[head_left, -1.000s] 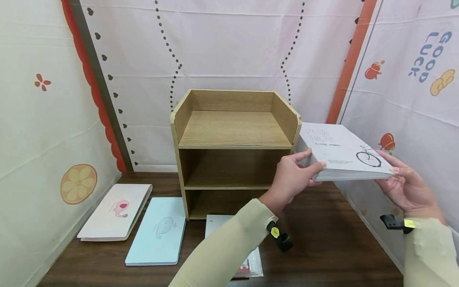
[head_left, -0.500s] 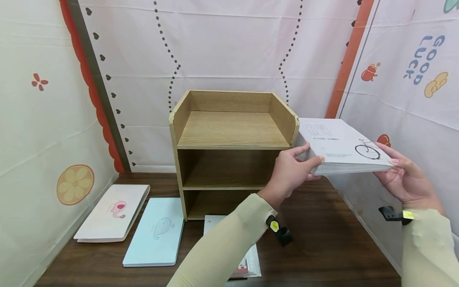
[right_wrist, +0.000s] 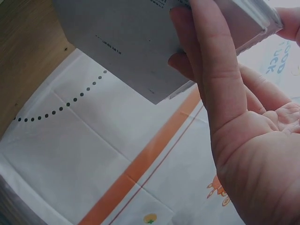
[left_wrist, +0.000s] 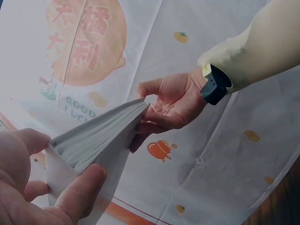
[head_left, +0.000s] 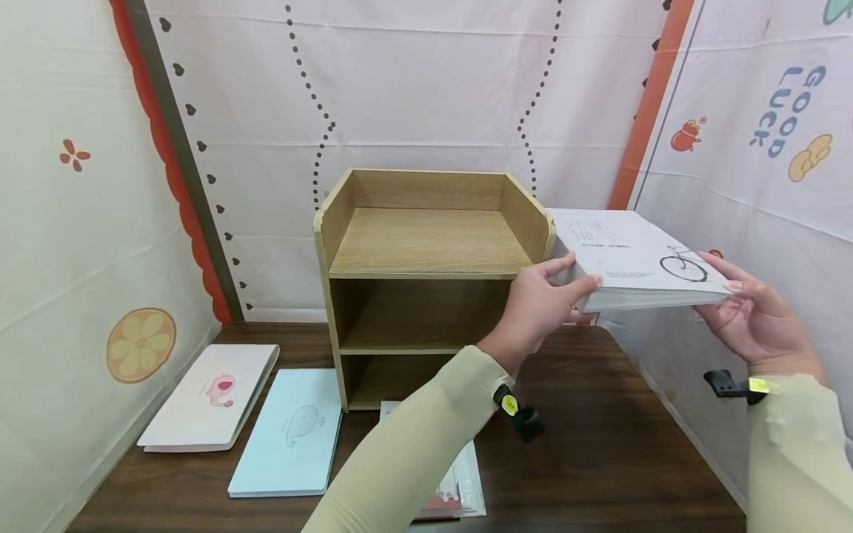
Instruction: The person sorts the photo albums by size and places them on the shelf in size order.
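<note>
Both hands hold a thick white book (head_left: pixel 623 248) with a bicycle drawing on its cover, raised above the table at the right of the wooden shelf (head_left: pixel 426 240). My left hand (head_left: pixel 533 307) grips its near left corner between thumb and fingers. At the near right corner, my right hand (head_left: pixel 760 318) has its thumb on the cover and fingers underneath. The left wrist view shows the page edges of the book (left_wrist: pixel 105 136) fanned into a wedge. From below, the right wrist view shows its grey-looking underside (right_wrist: pixel 117 47) over the fingers.
On the dark table (head_left: pixel 600 444) at the left lie a white notebook (head_left: pixel 206 396) with a pink elephant and a light blue notebook (head_left: pixel 289 437) with a whale. More booklets (head_left: pixel 469 474) lie in front of the shelf, partly under my left sleeve (head_left: pixel 406 444). Printed cloth surrounds the table.
Both hands have lifted the book slightly higher beside the shelf. The grip of each hand looks the same, and the things on the table have stayed put.
</note>
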### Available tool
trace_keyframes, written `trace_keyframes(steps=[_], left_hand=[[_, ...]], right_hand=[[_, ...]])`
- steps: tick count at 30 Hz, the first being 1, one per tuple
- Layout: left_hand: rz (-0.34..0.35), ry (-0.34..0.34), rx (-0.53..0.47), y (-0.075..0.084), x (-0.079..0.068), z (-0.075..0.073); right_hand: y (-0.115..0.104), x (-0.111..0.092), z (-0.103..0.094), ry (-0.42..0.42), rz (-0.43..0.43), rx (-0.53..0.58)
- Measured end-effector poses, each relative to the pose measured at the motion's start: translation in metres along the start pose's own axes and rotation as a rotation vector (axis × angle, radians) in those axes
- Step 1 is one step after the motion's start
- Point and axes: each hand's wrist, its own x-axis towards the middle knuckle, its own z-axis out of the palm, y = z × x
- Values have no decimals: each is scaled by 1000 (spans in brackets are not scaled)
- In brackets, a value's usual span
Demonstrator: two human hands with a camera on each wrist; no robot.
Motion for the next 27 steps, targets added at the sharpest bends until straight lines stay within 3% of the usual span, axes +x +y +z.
trace_keyframes(steps=[6,13,23,27], left_hand=[[24,3,54,6,2,0],[39,-10,22,12,4,1],[54,-3,22,23,8,1],[47,-4,20,27,10,2]], right_hand=[[-4,3,1,-2,-11,2],[-11,6,6,11,-1,-42],[-13,14,11,-27,-29,15],[-12,16,14,-28,-51,-36]])
